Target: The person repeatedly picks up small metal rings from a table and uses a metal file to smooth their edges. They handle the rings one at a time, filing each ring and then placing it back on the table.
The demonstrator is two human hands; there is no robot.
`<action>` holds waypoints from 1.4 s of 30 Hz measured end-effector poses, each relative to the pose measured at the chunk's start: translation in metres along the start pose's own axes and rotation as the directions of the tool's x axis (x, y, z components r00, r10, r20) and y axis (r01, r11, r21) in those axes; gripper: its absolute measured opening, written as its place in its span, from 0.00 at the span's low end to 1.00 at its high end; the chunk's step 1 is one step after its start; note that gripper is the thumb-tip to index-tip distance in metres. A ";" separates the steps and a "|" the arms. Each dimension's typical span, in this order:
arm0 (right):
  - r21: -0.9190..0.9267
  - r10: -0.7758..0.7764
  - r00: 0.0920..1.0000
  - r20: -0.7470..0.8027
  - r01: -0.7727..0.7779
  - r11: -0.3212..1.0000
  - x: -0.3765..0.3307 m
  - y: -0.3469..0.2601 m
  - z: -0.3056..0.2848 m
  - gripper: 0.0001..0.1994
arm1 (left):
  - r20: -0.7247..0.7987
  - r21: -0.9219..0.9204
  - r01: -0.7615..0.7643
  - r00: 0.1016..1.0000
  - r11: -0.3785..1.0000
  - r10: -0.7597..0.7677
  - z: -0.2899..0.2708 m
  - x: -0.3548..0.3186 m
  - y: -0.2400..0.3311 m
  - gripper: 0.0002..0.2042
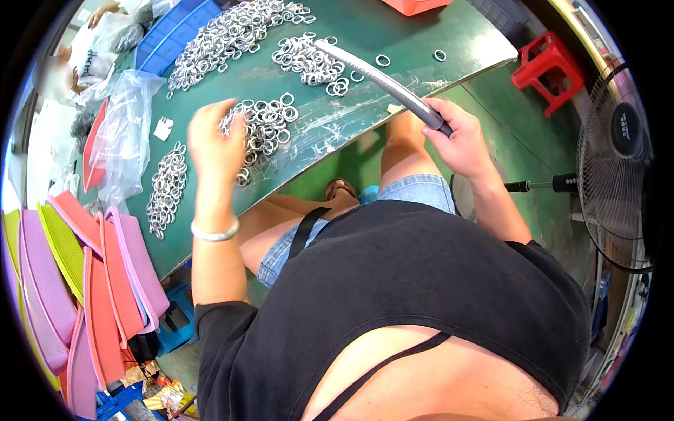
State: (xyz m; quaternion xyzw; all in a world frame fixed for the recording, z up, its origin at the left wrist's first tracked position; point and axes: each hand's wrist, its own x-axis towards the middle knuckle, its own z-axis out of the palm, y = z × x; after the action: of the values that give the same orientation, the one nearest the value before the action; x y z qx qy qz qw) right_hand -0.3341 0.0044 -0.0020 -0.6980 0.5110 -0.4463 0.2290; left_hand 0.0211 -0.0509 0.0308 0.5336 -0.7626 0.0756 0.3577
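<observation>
My right hand (460,139) is closed around the dark end of a long, tapered silver-grey rod (382,82). The rod slants up and to the left over the green table (330,130), and its pale tip is above a small heap of metal rings (309,59). My left hand (213,137), with a silver bangle on the wrist, is at the left edge of another pile of silver rings (267,123). Its fingers are blurred, and whether a ring is between them does not show. Single rings (382,60) lie to the right of the rod's tip.
A large ring heap (232,35) lies at the back beside a blue bin (172,38); a narrower pile (167,189) is at left. Clear plastic bags (126,133) and coloured baskets (112,274) crowd the left. A red stool (550,70) and a fan (618,161) stand right.
</observation>
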 end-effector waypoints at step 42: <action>-0.047 -0.106 0.973 0.206 0.118 0.992 -0.002 -0.010 0.005 0.18 | 0.517 -0.852 0.501 0.852 -0.152 -0.088 0.068 -0.003 0.087 0.25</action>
State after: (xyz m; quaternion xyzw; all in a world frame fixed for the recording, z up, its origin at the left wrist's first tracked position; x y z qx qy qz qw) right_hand -0.3243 0.0096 0.0026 -0.7741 0.4577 -0.3696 0.2340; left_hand -0.0856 -0.0459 0.0024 0.2683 -0.4666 -0.6623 0.5212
